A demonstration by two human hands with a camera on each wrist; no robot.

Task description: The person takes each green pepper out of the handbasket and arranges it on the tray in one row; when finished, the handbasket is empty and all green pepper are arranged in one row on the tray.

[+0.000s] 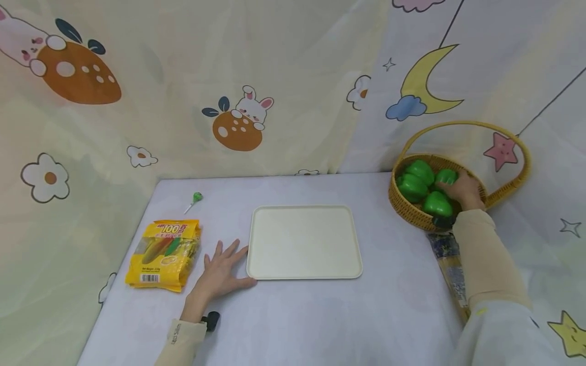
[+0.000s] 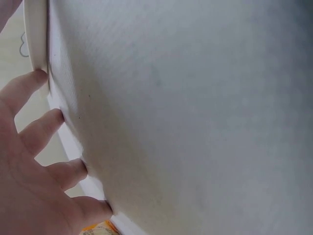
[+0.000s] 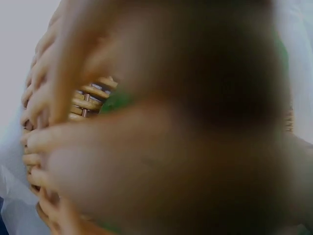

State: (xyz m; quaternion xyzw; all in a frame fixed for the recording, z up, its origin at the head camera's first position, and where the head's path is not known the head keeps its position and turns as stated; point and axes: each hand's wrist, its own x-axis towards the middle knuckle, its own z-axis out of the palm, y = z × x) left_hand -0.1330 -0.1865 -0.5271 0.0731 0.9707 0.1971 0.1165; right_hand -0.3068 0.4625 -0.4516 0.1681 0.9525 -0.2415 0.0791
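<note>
A white tray (image 1: 304, 242) lies on the table, with my left hand (image 1: 222, 274) at its left edge. That hand's fingers are spread; its thumb and a fingertip (image 2: 40, 75) touch the tray's rim. At the back right, my right hand (image 1: 463, 190) reaches into a wicker basket (image 1: 412, 216) holding several shiny green bell peppers (image 1: 438, 204). Thumb and fingers there close around one green bell pepper (image 1: 446, 176), partly covered by the hand. In the right wrist view the basket's weave (image 3: 85, 104) shows, but the hand is dark and blurred.
A yellow candy bag (image 1: 162, 254) with a mango picture lies on the left, and a green lollipop (image 1: 197, 197) above it. A patterned packet (image 1: 450, 264) is partly under the right sleeve. The basket's tall handle (image 1: 471, 123) arches to the right. A printed curtain stands behind.
</note>
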